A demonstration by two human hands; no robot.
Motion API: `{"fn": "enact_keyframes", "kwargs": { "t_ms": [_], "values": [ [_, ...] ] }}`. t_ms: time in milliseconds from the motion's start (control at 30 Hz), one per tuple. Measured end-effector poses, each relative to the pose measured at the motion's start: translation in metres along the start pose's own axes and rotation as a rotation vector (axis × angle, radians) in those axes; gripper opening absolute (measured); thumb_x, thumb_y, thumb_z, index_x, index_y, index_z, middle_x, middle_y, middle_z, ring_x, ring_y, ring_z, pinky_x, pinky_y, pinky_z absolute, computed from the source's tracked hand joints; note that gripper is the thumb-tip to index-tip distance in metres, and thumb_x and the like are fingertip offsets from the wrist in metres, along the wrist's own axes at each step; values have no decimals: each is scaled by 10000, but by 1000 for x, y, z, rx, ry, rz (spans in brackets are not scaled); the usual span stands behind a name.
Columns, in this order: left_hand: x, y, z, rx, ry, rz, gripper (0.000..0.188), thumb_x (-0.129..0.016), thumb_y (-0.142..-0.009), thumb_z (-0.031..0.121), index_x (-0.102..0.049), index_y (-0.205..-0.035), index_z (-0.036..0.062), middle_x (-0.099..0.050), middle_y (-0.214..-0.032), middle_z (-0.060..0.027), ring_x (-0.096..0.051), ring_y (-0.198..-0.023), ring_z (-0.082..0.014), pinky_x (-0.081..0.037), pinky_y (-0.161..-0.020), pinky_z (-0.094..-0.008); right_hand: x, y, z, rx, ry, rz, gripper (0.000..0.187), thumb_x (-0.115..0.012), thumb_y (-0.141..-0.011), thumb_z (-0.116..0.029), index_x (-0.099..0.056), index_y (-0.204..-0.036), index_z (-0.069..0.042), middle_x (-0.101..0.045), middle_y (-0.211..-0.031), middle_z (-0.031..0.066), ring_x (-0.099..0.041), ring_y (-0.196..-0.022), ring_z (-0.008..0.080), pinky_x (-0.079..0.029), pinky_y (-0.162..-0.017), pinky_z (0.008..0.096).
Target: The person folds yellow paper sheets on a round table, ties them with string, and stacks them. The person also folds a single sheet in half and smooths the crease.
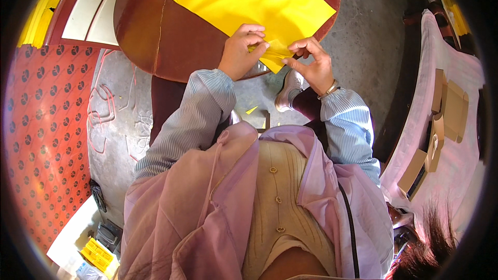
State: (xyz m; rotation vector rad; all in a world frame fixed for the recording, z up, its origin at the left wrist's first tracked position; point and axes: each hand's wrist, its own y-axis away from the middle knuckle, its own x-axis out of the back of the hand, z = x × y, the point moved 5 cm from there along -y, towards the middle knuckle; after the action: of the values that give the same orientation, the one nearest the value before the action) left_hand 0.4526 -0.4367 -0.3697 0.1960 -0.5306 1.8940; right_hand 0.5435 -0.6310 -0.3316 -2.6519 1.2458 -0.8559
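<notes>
- The right hand (317, 66) has thumb and forefinger brought narrowly together, pinching the near corner of a yellow sheet (254, 2).
- The left hand (238, 53), just beside it, is curled with thumb close to the fingers, gripping the same sheet where it puckers; the exact contact is partly hidden by the fingers.
- That sheet lies mostly beyond both hands, spread on the table and running out of view at the top; its gathered corner sits between the hands.
- A bracelet (328, 89) circles the right wrist, and blue-and-white striped sleeves (348, 127) cover both forearms.
- Under and beyond the left hand is a round reddish-brown table (137, 31), a thin line crossing its top.
- Below the right hand, toward the body, show a pale shoe (288, 93) and, on the grey floor (371, 26), yellow scraps (251, 110).
- Further off, left of the left hand, a reddish cord (106, 101) lies looped, with a red patterned sheet (49, 119) past it.
- Well to the right of the right hand, opened cardboard boxes (454, 105) rest on a pink cloth (421, 70).
</notes>
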Motion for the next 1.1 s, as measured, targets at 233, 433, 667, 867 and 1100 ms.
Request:
{"fn": "enact_keyframes", "kwargs": {
  "t_ms": [233, 433, 667, 867, 1100],
  "values": [
    [-2, 3, 6, 38, 63, -1, 123, -772, -863, 84, -744, -929, -16, -653, -1264, -149, -684, -1077, -247, -549, -908, -332, 40, -76, 33, 79, 242, 172, 204, -671, -1024, -187, -781, -1137, -58, -741, -1084, 136, -683, -986, 245, -549, -890, 359],
    [-1, 4, 18, 37, 87, 23, 78, -749, -845, 32, -714, -893, -16, -630, -1262, -190, -664, -1125, -292, -549, -938, -368, 34, -251, 135, -36, 1071, 191, 625, -567, -1049, -433, -439, -1560, -97, -457, -1593, 132, -386, -1475, 369, -330, -1196, 550],
    [-5, 3, 13, 82, 95, -3, 76, -743, -834, 35, -698, -873, -12, -610, -1273, -181, -652, -1112, -311, -549, -923, -370, 45, -309, 186, -96, 1364, -132, 492, -479, -1068, -424, -585, -1458, -143, -554, -1527, 85, -434, -1443, 327, -306, -1189, 579],
    [-3, 2, 14, 12, 73, 10, 79, -754, -820, 34, -707, -870, -6, -609, -1257, -188, -656, -1105, -324, -541, -958, -397, 61, -168, 81, 54, 225, 21, 169, -685, -999, -191, -739, -1125, -93, -743, -1131, 66, -684, -1037, 227, -522, -988, 392],
    [-4, 3, 6, -9, 30, -13, 94, -750, -872, 73, -739, -928, -1, -627, -1272, -156, -676, -1128, -283, -561, -921, -356, -7, 10, -24, 205, 125, -290, 265, -793, -794, 22, -736, -1038, -66, -686, -1062, 90, -698, -983, 263, -585, -852, 341]
  ]
}}
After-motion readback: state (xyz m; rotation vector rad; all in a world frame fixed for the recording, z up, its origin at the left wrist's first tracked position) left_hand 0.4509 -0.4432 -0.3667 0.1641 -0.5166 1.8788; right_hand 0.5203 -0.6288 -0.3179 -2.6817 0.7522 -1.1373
